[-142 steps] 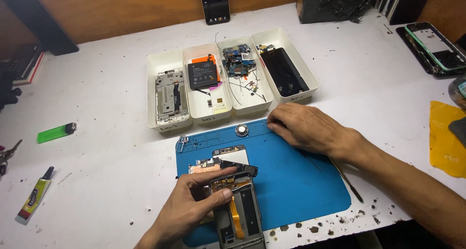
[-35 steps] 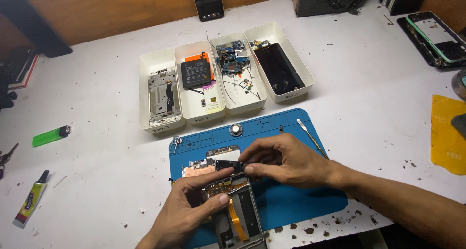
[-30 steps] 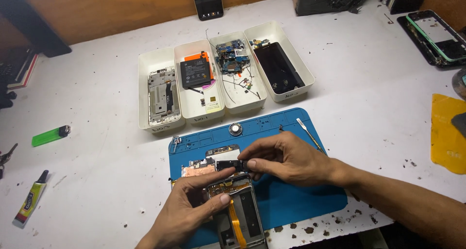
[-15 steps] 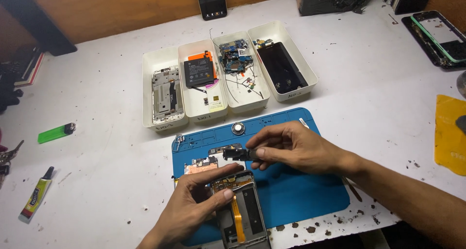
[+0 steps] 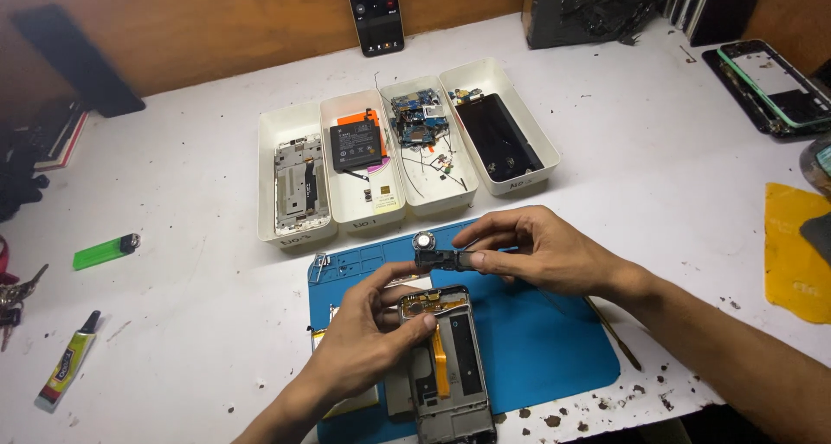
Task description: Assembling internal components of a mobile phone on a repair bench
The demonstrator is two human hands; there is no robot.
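Here, in the head view, the right hand pinches a small black phone part between thumb and fingers, lifted just above the far edge of the blue work mat. The left hand rests on the mat with its thumb and fingertips closed on the top end of an opened phone frame, which lies lengthwise on the mat with an orange flex strip showing inside it. A small round silver piece sits just beyond the black part. Farther off on the white tabletop stand four white trays side by side: the leftmost tray holds a pale metal frame, the second tray a black battery, the third tray circuit boards and wires, and the rightmost tray a dark screen panel. At the left lie a green lighter and a glue tube. A thin tool lies by the mat's right edge, partly under the right wrist.
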